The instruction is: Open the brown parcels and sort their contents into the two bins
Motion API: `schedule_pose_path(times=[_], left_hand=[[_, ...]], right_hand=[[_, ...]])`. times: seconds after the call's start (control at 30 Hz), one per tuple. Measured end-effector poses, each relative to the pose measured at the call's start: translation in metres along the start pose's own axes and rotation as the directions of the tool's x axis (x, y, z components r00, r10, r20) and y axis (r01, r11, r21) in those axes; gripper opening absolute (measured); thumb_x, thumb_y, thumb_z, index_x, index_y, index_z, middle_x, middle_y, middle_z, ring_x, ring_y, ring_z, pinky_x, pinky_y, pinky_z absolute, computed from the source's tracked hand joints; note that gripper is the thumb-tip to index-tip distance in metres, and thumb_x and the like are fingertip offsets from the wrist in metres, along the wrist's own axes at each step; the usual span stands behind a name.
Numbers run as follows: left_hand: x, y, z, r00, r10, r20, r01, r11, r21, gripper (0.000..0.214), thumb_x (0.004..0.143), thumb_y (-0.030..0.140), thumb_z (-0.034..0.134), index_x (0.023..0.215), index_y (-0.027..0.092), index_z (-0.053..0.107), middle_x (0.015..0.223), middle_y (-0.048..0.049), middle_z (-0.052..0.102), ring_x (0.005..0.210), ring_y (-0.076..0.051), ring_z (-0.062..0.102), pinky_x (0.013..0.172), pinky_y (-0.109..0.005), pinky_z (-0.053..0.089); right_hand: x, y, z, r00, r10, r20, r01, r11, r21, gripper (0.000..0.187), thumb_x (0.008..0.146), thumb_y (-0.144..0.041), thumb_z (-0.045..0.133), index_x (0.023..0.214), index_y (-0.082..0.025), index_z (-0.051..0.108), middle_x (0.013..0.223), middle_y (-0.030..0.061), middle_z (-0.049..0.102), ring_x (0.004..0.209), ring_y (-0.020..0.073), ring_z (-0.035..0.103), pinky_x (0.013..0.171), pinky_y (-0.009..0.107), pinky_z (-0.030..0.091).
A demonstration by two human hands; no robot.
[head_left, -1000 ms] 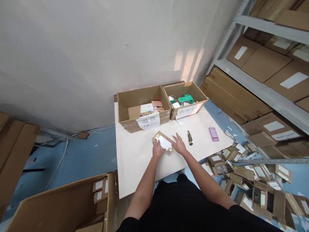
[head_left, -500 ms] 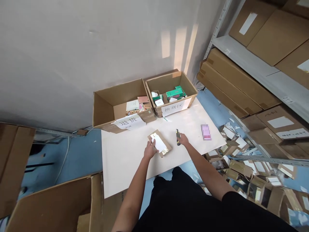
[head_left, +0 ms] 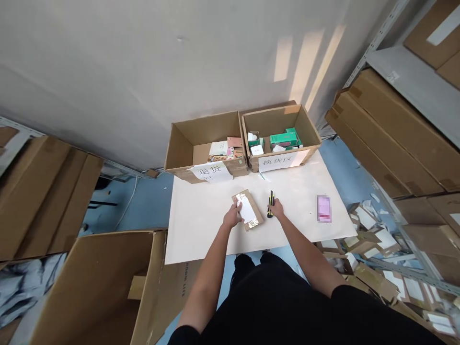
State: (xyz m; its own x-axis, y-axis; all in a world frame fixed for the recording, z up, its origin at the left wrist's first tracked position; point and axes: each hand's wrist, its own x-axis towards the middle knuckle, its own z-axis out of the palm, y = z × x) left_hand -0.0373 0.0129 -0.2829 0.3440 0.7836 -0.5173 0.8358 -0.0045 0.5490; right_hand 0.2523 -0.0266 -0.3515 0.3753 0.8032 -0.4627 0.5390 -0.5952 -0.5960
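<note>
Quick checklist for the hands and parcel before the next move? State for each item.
1. Left hand on cardboard parcel, parcel flat on white board: ok.
2. Right hand at yellow-and-black utility knife: ok; firm grip: cannot tell.
3. Knife blade exposed: cannot tell.
4. Left carton and right carton open and labelled: ok.
5. Blurred pink item apart from both hands: ok.
</note>
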Motion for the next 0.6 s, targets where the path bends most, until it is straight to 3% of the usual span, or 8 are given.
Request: schedule_pose_path(times=[0.13, 0.27, 0.4, 0.6], left_hand=[[0.002, -0.004, 0.004, 1.0, 0.021, -0.005, -0.021, 0.999, -0.03, 0.106, 0.068, 0.029, 0.094, 0.16, 0.036, 0.042, 0.179, -0.0071, 0.011, 0.162, -0.037, 0.024, 0.116, -0.049, 0.046], [0.006, -0.004, 0.005, 0.999, 0.027, 0.025, -0.026, 1.0, -0.005, 0.109, 0.071, 0.03, 0.092, 0.164, 0.035, 0.036, 0.18, -0.0068, 0.005, 0.162, -0.036, 0.023, 0.118, -0.049, 0.044], [0.009, -0.002, 0.007, 0.999, 0.017, 0.045, -0.02, 0.998, 0.061, 0.107, 0.075, 0.023, 0.089, 0.165, 0.034, 0.034, 0.18, -0.0051, 0.003, 0.163, -0.034, 0.021, 0.119, -0.045, 0.043], [0.009, -0.011, 0.009, 0.994, 0.1, 0.047, -0.101, 0.995, 0.019, 0.104, 0.077, 0.028, 0.09, 0.165, 0.035, 0.035, 0.18, -0.0056, -0.001, 0.162, -0.035, 0.022, 0.119, -0.045, 0.044]], right_hand=[[-0.026, -0.045, -0.01, 0.978, -0.199, 0.056, 0.192, 0.976, 0.101, 0.056, 0.095, -0.027, 0.058, 0.149, -0.025, 0.044, 0.113, 0.0045, 0.077, 0.091, 0.0215, 0.073, 0.08, 0.028, 0.053], [-0.051, -0.096, -0.007, 0.935, -0.32, 0.15, 0.325, 0.946, -0.006, 0.065, 0.103, -0.031, 0.049, 0.165, -0.025, 0.028, 0.118, 0.0068, 0.077, 0.099, 0.0252, 0.073, 0.088, 0.031, 0.052], [-0.058, -0.136, 0.007, 0.914, -0.311, 0.26, 0.366, 0.909, -0.201, 0.061, 0.105, -0.026, 0.046, 0.164, -0.024, 0.029, 0.122, 0.0089, 0.076, 0.107, 0.0248, 0.072, 0.088, 0.029, 0.049], [-0.055, -0.158, 0.025, 0.941, -0.229, 0.25, 0.31, 0.882, -0.355, 0.057, 0.104, -0.026, 0.049, 0.16, -0.024, 0.038, 0.132, 0.0121, 0.073, 0.115, 0.0264, 0.071, 0.088, 0.03, 0.048]])
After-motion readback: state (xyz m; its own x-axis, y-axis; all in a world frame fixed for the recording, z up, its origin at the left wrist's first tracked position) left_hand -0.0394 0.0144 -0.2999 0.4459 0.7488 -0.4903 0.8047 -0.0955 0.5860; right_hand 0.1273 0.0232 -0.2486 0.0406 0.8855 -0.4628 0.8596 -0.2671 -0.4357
